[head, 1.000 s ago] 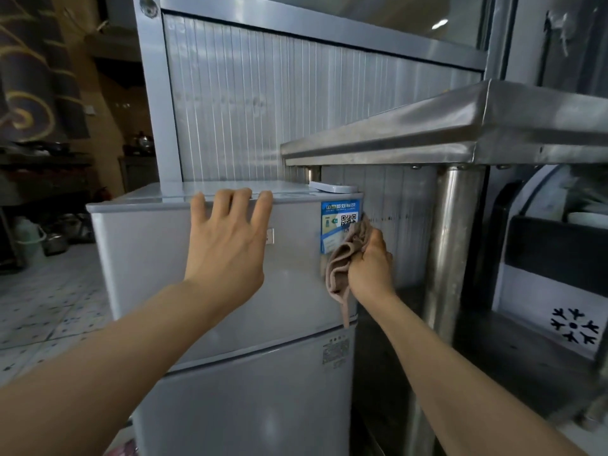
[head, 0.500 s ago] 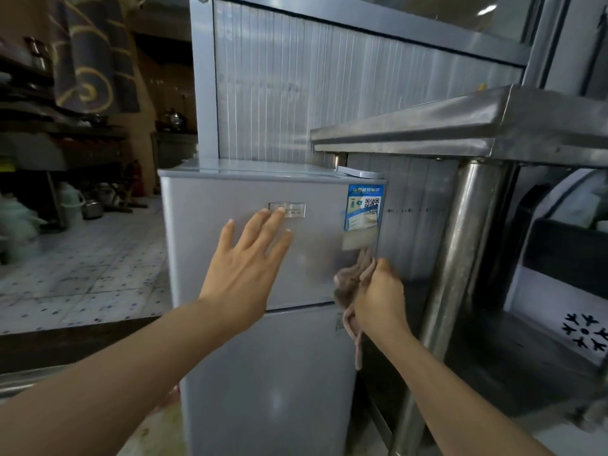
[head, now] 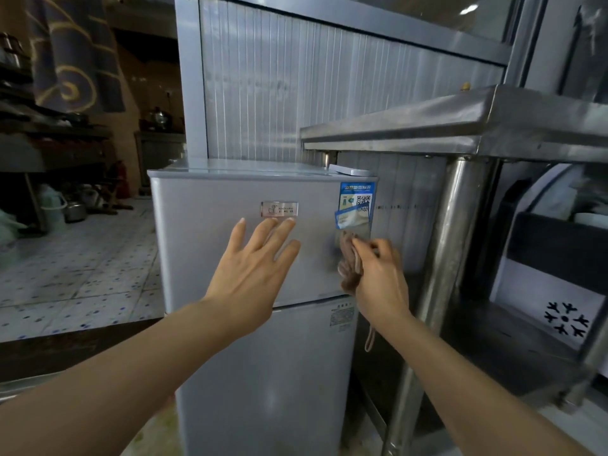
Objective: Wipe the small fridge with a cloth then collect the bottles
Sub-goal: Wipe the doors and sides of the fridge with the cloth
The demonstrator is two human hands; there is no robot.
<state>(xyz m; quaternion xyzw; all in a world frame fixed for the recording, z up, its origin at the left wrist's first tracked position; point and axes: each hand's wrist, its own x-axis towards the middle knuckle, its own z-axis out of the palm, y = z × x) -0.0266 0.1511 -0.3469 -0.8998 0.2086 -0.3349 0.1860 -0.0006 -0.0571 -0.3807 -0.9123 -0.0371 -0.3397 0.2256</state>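
Since a second ago our left hand [head: 255, 268] has come off the top edge of the small fridge [head: 210, 245] and now lies spread against its upper door, fingers straight and apart, the fingertips just under the little metal badge [head: 279, 209]. Our right hand [head: 378, 278] has slid down from the blue sticker [head: 355, 205] to just below it, at the door's right edge. It is clenched around the bunched brown cloth [head: 350, 268], which presses on the door there, with a thin strip of it hanging down below the wrist. We see the fridge standing on the floor, silver-grey with two doors, a seam between them just under our hands. It sits just beside the leg of the steel bench [head: 460, 126] at our right, with a ribbed metal panel [head: 296, 93] behind it.
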